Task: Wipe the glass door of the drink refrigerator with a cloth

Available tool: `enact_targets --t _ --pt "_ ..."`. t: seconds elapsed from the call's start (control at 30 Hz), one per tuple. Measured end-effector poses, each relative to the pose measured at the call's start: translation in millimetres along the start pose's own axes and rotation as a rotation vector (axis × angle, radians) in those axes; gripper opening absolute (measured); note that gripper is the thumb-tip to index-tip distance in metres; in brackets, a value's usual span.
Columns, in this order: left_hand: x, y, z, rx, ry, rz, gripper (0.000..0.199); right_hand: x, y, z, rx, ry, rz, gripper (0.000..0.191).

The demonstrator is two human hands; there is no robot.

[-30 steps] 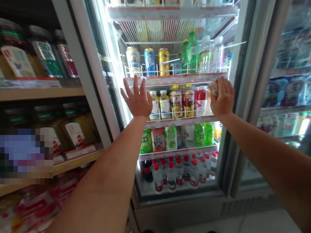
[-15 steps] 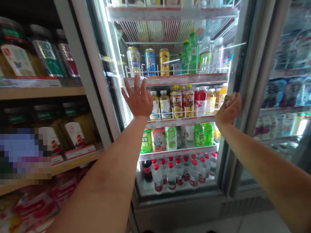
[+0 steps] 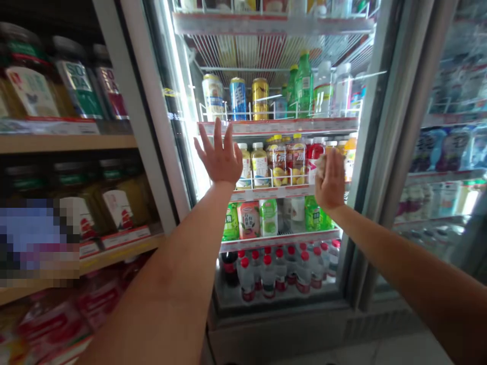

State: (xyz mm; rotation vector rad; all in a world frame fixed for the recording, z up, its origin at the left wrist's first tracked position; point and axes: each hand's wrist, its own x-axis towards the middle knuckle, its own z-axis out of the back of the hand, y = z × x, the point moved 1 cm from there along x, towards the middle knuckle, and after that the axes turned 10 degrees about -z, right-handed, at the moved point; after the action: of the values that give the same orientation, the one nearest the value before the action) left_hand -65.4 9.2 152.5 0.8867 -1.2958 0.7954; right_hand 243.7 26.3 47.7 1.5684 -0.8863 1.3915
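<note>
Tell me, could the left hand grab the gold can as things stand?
Probably not. The left hand is spread out, apparently against a glass door that looks shut; a pale reflection crosses in front of the gold can, suggesting glass between them.

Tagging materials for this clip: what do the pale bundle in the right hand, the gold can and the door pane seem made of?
Pale bundle: probably soft, matte cloth, crumpled in the right hand; paper possible.
Gold can: likely shiny metal, by its shape and sheen.
Door pane: probably glossy glass, clear, with bright reflected streaks.
</note>
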Motion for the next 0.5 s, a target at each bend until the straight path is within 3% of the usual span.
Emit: enact_targets --t 0.1,0.17,0.37,0.43,0.5 --pt "0 0 -0.3 0.019 0.0 -0.002 0.057 -15 15 9 -0.007 0.176 0.275 0.077" --pt "0 1 -0.9 0.012 0.01 -0.003 0.057 -7 19 11 -0.029 0.216 0.343 0.075" --pt "0 2 -2.1 0.015 0.034 0.008 0.058 46 48 -9 0.032 0.126 0.02 0.071" --pt "0 1 -1.3 -0.003 0.031 0.015 0.059 43 63 -15 0.052 0.126 0.04 0.073" --pt "0 0 -0.4 -0.034 0.033 0.029 0.059 32 75 -17 0.044 0.211 0.179 0.074"
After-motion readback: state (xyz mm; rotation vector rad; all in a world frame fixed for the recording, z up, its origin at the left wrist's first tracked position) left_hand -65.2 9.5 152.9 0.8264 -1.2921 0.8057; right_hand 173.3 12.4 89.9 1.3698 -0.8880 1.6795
